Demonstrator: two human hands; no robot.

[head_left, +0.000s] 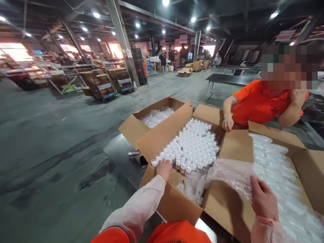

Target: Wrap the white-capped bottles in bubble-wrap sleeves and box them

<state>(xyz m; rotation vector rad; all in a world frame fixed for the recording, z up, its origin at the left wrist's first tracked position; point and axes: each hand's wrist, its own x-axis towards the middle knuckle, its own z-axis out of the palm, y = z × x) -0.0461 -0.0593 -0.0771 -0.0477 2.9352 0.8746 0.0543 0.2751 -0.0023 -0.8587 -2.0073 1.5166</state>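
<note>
Cardboard boxes (174, 202) — three, left hand (164, 168) gripping bottles (192, 145), right hand (263, 199) gripping plastic (227, 173).

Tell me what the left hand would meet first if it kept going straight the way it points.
The left hand points into the open cardboard box. It would probably meet the nearest row of small white-capped bottles first; its fingers seem to be on them already, though depth is unclear.

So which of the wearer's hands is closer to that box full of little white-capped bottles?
Left. The left hand reaches into the box of white-capped bottles, fingers at its near row. The right hand is off to the side, on the clear plastic film over the neighbouring carton.
</note>
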